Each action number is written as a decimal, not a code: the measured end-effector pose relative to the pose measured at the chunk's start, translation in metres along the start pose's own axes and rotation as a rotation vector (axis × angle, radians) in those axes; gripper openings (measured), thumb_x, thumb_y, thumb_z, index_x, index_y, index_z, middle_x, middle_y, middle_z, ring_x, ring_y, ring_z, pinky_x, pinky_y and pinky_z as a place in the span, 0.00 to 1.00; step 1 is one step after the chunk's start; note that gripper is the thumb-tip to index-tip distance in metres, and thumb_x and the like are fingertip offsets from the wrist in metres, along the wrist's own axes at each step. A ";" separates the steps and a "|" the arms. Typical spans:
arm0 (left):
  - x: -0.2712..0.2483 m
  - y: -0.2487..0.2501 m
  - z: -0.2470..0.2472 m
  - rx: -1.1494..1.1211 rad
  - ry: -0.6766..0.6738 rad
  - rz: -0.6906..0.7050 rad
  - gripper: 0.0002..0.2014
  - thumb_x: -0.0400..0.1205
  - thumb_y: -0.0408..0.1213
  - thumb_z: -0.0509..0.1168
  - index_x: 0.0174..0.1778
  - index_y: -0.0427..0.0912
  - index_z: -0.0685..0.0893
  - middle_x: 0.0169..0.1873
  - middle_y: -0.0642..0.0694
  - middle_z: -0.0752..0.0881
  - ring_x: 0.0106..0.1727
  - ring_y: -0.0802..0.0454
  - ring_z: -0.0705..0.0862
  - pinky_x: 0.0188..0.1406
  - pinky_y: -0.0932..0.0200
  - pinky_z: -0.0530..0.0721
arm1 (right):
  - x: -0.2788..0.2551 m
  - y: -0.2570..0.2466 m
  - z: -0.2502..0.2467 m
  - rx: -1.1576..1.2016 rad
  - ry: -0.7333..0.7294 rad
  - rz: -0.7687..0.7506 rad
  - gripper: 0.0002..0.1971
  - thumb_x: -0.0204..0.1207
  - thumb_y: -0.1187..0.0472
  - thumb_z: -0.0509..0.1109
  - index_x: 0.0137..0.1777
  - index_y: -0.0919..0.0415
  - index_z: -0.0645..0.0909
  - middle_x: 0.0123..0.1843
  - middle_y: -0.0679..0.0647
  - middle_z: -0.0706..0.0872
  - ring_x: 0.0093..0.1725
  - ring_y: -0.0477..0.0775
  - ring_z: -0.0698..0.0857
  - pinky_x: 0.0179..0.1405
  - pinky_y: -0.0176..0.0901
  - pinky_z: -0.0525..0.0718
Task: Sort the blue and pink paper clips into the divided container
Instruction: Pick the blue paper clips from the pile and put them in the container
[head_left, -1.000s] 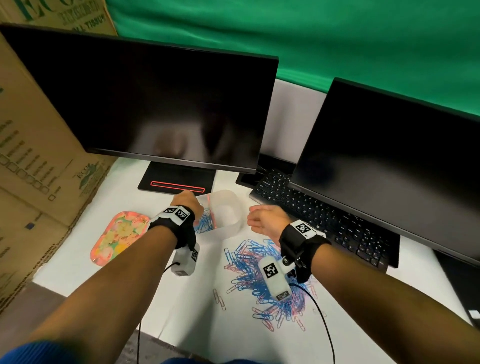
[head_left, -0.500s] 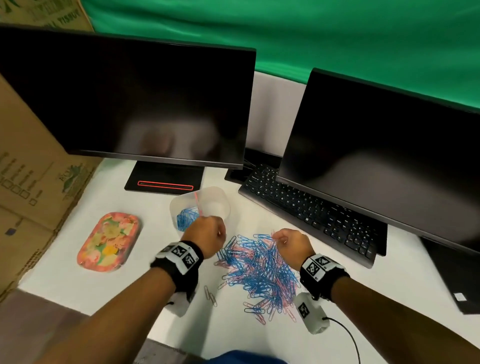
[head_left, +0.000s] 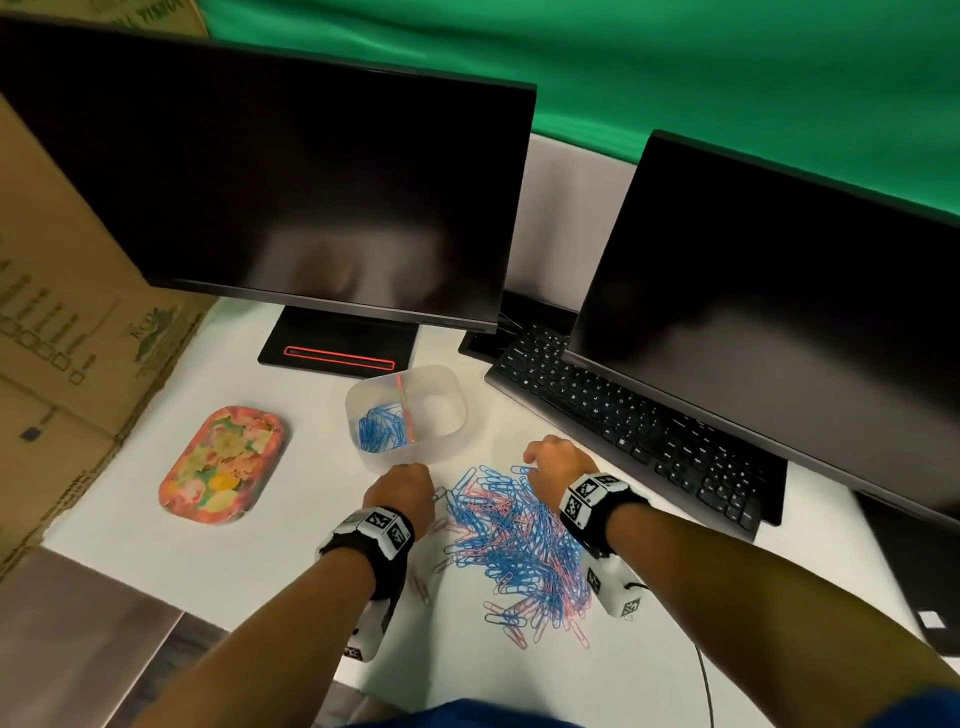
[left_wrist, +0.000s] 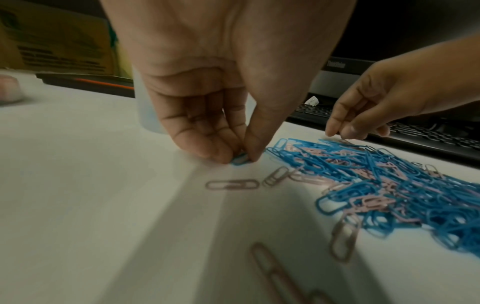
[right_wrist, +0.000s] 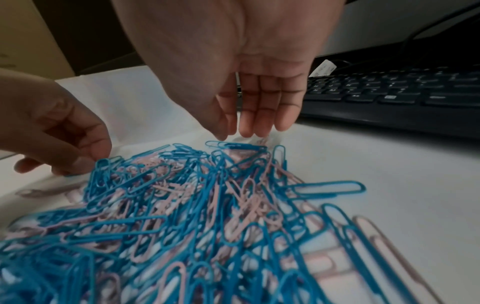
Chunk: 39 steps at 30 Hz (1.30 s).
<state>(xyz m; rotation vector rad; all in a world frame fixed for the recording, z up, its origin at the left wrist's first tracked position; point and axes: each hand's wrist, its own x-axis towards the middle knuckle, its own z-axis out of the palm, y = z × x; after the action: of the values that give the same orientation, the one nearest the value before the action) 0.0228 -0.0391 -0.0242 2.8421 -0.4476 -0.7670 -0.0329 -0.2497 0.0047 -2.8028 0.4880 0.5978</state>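
A heap of blue and pink paper clips (head_left: 514, 540) lies on the white desk in front of me. The clear divided container (head_left: 452, 395) stands just beyond it, with blue clips (head_left: 382, 428) in its left compartment and a pinkish strip along the divider. My left hand (head_left: 410, 486) is at the heap's left edge. In the left wrist view its thumb and fingers pinch a blue clip (left_wrist: 240, 159) against the desk. My right hand (right_wrist: 233, 133) hangs over the heap's far edge, fingers pointing down and nearly straight, nothing visibly between them.
A black keyboard (head_left: 623, 415) and two dark monitors (head_left: 285, 197) (head_left: 779, 312) stand behind and to the right. A floral tray (head_left: 223, 465) lies at the left beside a cardboard box (head_left: 52, 312). Loose pink clips (left_wrist: 232, 185) lie near my left hand.
My left hand came back from the container to the heap's left edge and pinched a blue clip. My right hand lowered to the heap's far edge.
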 end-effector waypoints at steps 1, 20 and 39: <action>-0.001 -0.002 0.000 -0.003 -0.003 -0.002 0.11 0.79 0.39 0.63 0.56 0.43 0.84 0.55 0.43 0.86 0.56 0.42 0.86 0.54 0.50 0.85 | 0.002 -0.002 0.002 -0.033 -0.009 -0.011 0.16 0.79 0.64 0.61 0.65 0.53 0.80 0.66 0.54 0.79 0.63 0.56 0.81 0.59 0.47 0.82; -0.009 0.013 -0.009 -0.650 0.020 0.132 0.14 0.77 0.26 0.60 0.48 0.49 0.85 0.33 0.46 0.86 0.37 0.47 0.84 0.44 0.61 0.81 | -0.008 0.031 -0.002 0.552 0.171 0.074 0.05 0.72 0.61 0.73 0.38 0.52 0.81 0.34 0.48 0.84 0.37 0.50 0.83 0.45 0.41 0.85; 0.008 0.041 -0.002 -0.433 0.026 -0.016 0.10 0.81 0.43 0.66 0.52 0.41 0.82 0.50 0.41 0.86 0.54 0.41 0.84 0.52 0.55 0.80 | -0.019 0.017 -0.010 1.163 -0.050 0.165 0.08 0.76 0.68 0.69 0.36 0.57 0.78 0.29 0.54 0.78 0.20 0.47 0.73 0.20 0.34 0.70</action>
<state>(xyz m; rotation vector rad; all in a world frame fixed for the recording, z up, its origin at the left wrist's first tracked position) 0.0203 -0.0797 -0.0168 2.4501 -0.2208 -0.7264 -0.0524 -0.2628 0.0189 -1.6498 0.7449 0.2540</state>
